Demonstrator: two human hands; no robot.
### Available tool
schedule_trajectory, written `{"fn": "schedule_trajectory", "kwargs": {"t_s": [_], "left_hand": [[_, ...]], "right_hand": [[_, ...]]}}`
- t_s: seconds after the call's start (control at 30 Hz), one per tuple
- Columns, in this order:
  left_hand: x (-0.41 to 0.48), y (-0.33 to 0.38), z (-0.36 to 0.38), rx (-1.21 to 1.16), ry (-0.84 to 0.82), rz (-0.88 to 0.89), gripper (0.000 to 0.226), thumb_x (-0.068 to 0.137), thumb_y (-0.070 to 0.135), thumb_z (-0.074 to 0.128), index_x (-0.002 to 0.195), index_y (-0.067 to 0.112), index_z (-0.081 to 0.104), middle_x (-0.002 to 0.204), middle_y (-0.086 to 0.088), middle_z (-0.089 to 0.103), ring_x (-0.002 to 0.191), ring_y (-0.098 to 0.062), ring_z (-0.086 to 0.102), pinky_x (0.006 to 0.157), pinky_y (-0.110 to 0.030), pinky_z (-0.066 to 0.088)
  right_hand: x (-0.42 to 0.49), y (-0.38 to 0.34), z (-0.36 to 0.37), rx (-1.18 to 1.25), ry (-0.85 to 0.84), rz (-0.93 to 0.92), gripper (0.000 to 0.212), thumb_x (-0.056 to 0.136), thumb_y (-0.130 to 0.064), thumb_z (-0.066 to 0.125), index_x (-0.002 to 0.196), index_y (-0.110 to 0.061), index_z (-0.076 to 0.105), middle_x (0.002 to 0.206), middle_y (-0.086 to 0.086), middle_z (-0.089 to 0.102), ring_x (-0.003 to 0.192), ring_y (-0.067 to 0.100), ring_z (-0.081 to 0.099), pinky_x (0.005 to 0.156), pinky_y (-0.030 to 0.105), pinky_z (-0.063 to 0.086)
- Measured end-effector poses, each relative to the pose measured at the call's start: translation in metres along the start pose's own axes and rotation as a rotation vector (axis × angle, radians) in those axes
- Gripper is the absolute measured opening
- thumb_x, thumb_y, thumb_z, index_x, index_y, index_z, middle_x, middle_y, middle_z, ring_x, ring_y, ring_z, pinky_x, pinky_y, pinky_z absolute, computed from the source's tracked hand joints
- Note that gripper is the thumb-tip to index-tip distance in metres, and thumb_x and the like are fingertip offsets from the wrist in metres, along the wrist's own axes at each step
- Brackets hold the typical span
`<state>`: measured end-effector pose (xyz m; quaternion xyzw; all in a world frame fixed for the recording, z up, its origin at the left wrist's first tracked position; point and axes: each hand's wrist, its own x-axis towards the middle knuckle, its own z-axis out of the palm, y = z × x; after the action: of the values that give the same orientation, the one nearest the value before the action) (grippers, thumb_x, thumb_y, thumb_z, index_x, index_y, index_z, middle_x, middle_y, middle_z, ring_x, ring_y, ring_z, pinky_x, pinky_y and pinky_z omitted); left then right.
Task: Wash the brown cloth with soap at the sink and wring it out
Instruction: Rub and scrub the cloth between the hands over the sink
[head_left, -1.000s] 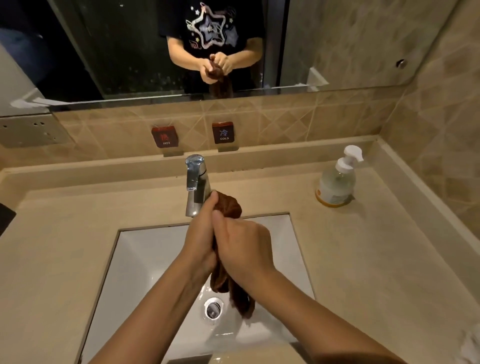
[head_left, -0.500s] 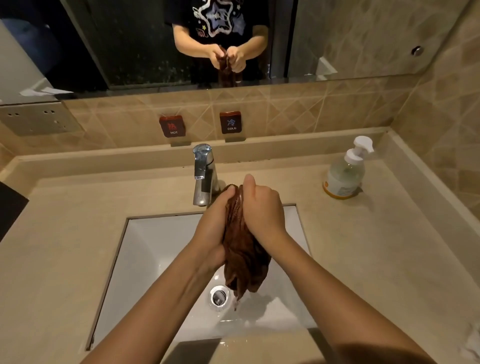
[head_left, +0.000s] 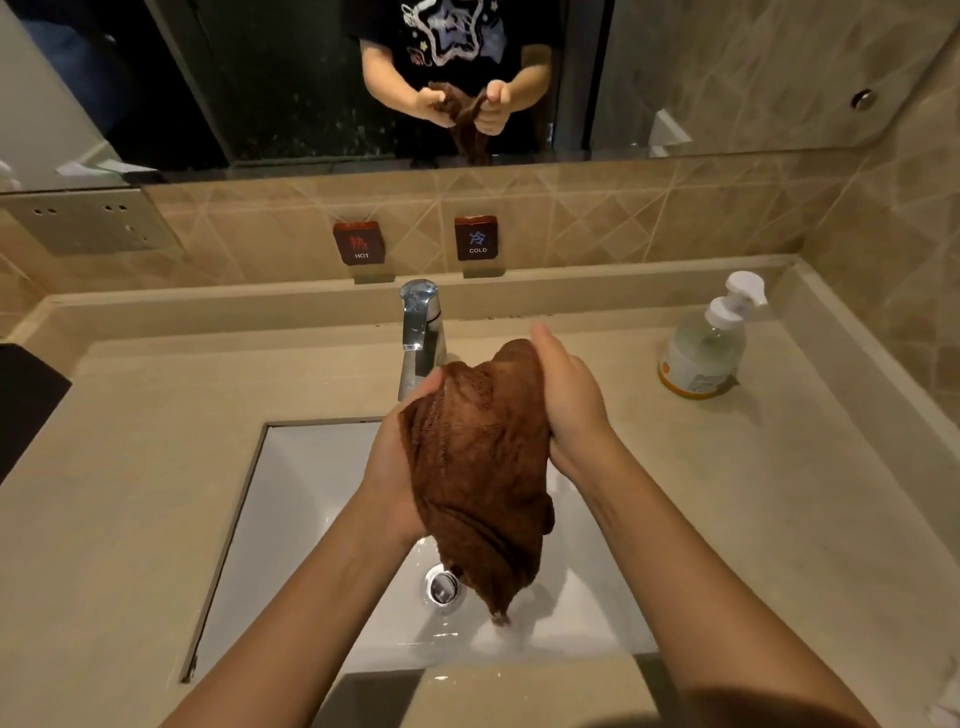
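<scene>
The brown cloth (head_left: 480, 467) hangs wet over the white sink (head_left: 306, 499), spread between both hands, its lower tip dangling near the drain (head_left: 441, 586). My left hand (head_left: 397, 457) grips the cloth's left edge just below the chrome tap (head_left: 420, 332). My right hand (head_left: 569, 400) holds the cloth's upper right corner, fingers curled around it. A clear soap pump bottle (head_left: 701, 348) stands on the counter at the right, apart from both hands. No water runs from the tap.
Beige stone counter (head_left: 130, 493) surrounds the sink. HOT (head_left: 359, 241) and COLD (head_left: 477, 238) signs sit on the tiled backsplash. A mirror above reflects the person. A dark object (head_left: 23, 400) lies at the left counter edge.
The cloth was twisted tight between stacked hands; my hands have moved apart and the cloth has opened out into a wider hanging sheet.
</scene>
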<state>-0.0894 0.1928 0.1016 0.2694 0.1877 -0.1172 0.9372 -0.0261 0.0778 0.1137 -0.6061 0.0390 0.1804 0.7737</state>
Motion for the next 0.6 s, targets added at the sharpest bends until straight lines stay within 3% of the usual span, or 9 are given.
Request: {"fn": "schedule_trajectory", "kwargs": {"t_s": [0.07, 0.17, 0.27, 0.37, 0.47, 0.53, 0.6], "left_hand": [[0.000, 0.004, -0.011, -0.024, -0.004, 0.005, 0.034, 0.087, 0.040, 0.051, 0.097, 0.012, 0.067, 0.086, -0.008, 0.070, 0.079, -0.022, 0.069, 0.076, -0.035, 0.058], [-0.004, 0.009, -0.021, 0.012, -0.008, -0.014, 0.045, 0.077, 0.048, 0.060, 0.103, 0.012, 0.070, 0.095, -0.011, 0.071, 0.085, -0.027, 0.070, 0.081, -0.041, 0.055], [-0.008, 0.012, -0.027, 0.120, -0.049, 0.000, 0.048, 0.063, 0.036, 0.079, 0.104, 0.011, 0.072, 0.099, -0.014, 0.072, 0.091, -0.030, 0.069, 0.084, -0.042, 0.056], [-0.008, 0.016, -0.030, 0.191, -0.019, 0.027, 0.025, 0.076, 0.026, 0.062, 0.085, 0.008, 0.077, 0.086, -0.012, 0.074, 0.078, -0.025, 0.072, 0.071, -0.034, 0.059], [-0.004, 0.013, -0.021, 0.250, 0.098, 0.070, 0.025, 0.087, 0.022, 0.052, 0.085, 0.006, 0.072, 0.079, -0.012, 0.070, 0.072, -0.021, 0.070, 0.069, -0.030, 0.058], [-0.001, 0.001, -0.013, 0.335, 0.216, 0.141, 0.023, 0.089, 0.023, 0.052, 0.076, 0.010, 0.066, 0.065, -0.007, 0.062, 0.059, -0.018, 0.063, 0.058, -0.028, 0.052], [0.000, -0.008, -0.005, 0.393, 0.268, 0.189, 0.022, 0.087, 0.020, 0.053, 0.069, 0.011, 0.062, 0.061, -0.005, 0.055, 0.056, -0.017, 0.056, 0.055, -0.028, 0.044]], "right_hand": [[0.004, -0.001, -0.010, 0.212, -0.025, 0.095, 0.042, 0.093, -0.042, 0.048, 0.070, -0.012, 0.066, 0.064, 0.001, 0.067, 0.067, 0.014, 0.065, 0.072, 0.029, 0.052], [0.005, -0.002, -0.018, 0.237, -0.076, 0.073, 0.040, 0.091, -0.041, 0.052, 0.069, -0.011, 0.067, 0.068, 0.004, 0.068, 0.072, 0.019, 0.066, 0.077, 0.032, 0.052], [0.009, -0.005, -0.021, -0.002, -0.089, -0.017, 0.044, 0.092, -0.040, 0.051, 0.070, -0.006, 0.068, 0.070, 0.007, 0.065, 0.072, 0.018, 0.064, 0.073, 0.030, 0.051], [0.006, -0.004, -0.019, -0.414, -0.127, -0.164, 0.050, 0.092, -0.041, 0.051, 0.074, 0.004, 0.063, 0.071, 0.009, 0.059, 0.069, 0.015, 0.057, 0.069, 0.030, 0.046], [-0.017, 0.018, 0.007, -0.874, -0.243, -0.343, 0.051, 0.092, -0.045, 0.046, 0.050, -0.015, 0.046, 0.049, -0.004, 0.043, 0.049, 0.010, 0.042, 0.052, 0.022, 0.034], [-0.026, 0.030, 0.028, -1.008, -0.151, -0.446, 0.053, 0.096, -0.044, 0.037, 0.050, -0.020, 0.044, 0.048, -0.003, 0.046, 0.050, 0.015, 0.048, 0.050, 0.028, 0.034], [-0.014, 0.031, 0.033, -0.895, 0.026, -0.420, 0.057, 0.099, -0.038, 0.031, 0.046, -0.020, 0.039, 0.048, 0.000, 0.046, 0.050, 0.019, 0.047, 0.052, 0.029, 0.032]]}}
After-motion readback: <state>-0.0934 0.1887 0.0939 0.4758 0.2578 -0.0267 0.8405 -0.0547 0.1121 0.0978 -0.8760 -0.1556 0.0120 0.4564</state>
